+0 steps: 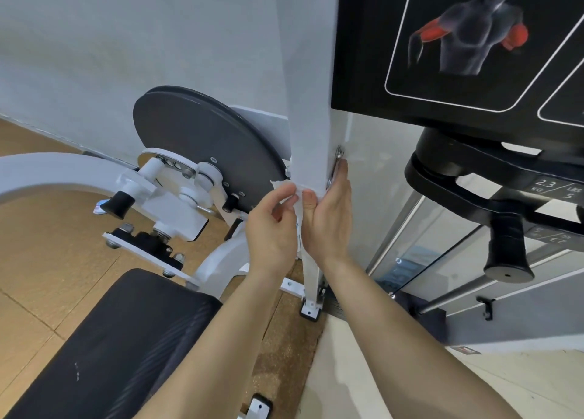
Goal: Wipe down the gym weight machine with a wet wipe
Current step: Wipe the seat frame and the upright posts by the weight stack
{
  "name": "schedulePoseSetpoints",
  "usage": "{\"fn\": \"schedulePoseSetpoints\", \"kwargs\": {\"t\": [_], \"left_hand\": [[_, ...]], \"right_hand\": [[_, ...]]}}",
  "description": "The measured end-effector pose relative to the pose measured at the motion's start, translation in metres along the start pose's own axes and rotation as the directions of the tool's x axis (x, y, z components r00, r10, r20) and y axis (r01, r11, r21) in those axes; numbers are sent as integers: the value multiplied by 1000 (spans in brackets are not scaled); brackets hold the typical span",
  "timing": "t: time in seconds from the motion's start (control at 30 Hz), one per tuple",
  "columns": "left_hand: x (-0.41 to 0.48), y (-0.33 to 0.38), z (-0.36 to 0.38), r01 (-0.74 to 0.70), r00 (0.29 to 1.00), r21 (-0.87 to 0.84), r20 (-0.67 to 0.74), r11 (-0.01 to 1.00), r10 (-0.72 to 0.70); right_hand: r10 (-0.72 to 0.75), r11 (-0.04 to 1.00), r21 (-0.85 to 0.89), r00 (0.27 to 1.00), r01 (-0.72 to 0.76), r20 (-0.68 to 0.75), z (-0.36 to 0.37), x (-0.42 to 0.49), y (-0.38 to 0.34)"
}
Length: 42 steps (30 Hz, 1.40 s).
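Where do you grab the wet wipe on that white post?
Take the wet wipe by its loose flap jutting off the white post's left face, pinching from the left, as the left hand does. The rest lies flat against the post under the right hand, offering no free edge.

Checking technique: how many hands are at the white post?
2. The left hand pinches the wet wipe against the white post; the right hand lies flat along its right edge.
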<state>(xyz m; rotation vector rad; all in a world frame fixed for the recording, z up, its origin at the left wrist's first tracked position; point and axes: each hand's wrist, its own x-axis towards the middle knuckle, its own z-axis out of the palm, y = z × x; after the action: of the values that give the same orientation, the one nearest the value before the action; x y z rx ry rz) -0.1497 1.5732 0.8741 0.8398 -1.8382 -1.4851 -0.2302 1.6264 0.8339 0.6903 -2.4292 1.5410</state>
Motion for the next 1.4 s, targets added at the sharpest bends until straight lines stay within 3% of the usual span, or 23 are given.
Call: {"fn": "schedulePoseSetpoints", "kwargs": {"t": [0.13, 0.27, 0.43, 0.67, 0.9, 1.07, 1.3, 1.4], "left_hand": [[-2, -16, 5, 67, 998, 20, 20, 998, -67], [-11, -29, 14, 96, 995, 22, 20, 995, -97], [-16, -45, 20, 186, 981, 42, 40, 982, -188], [-10, -54, 26, 86, 996, -24, 20, 996, -85], [0, -77, 36, 106, 994, 31, 26, 994, -107], [-1, -70, 47, 33, 996, -44, -86, 998, -37], [-13, -112, 65, 162, 976, -57, -138, 985, -168], [-12, -113, 63, 140, 978, 8, -158, 990, -137]], "right_hand": [[18, 1000, -6, 1000, -18, -9, 7, -7, 9], [5, 985, -172, 999, 2, 43, 13, -14, 26], [172, 970, -203, 964, -131, 202, 18, -34, 49], [54, 996, -78, 992, -46, 111, 20, -20, 49], [-29, 973, -213, 965, 86, 260, 13, -25, 81], [-140, 967, -183, 970, 176, 197, 6, -8, 70], [23, 935, -340, 935, 105, 353, 24, -36, 114], [29, 933, -344, 934, 103, 357, 25, -39, 114]]}}
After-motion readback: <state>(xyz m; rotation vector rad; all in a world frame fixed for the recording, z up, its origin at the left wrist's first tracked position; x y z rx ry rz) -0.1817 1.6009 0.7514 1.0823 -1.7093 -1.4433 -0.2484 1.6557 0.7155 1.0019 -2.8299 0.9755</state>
